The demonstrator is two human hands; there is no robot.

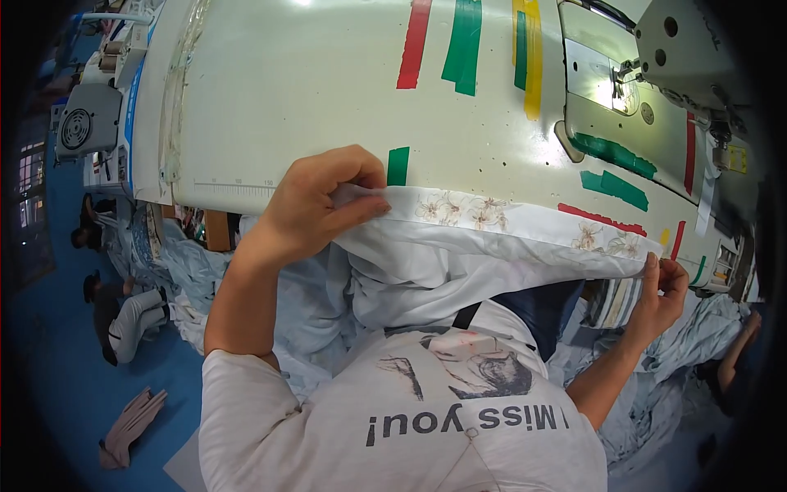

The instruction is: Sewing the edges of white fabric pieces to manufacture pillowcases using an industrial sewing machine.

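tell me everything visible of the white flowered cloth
The white cloth looks thin, with brownish flowers in two clusters along a smooth band. The left hand pinches the band at left, the right hand at right, stretching it along the near edge of the table; below, the cloth hangs in loose folds.

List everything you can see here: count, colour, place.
Flowered cloth: one, white, between the hands
Table: one, off-white, across the top
Sewing machine: one, greyish, upper right
Tape strips: several, red, green and yellow, on the table
Fan box: one, grey, upper left
Cloth heaps: several, pale blue, beside the person
Cloth-like bundle: one, dusty pink, lower left
Floor: one, blue, left
Other people: at least two, dark tops, left and right
Shirt: one, white with print, lower middle
Left hand: one, bare, cloth's left end
Right hand: one, bare, cloth's right end
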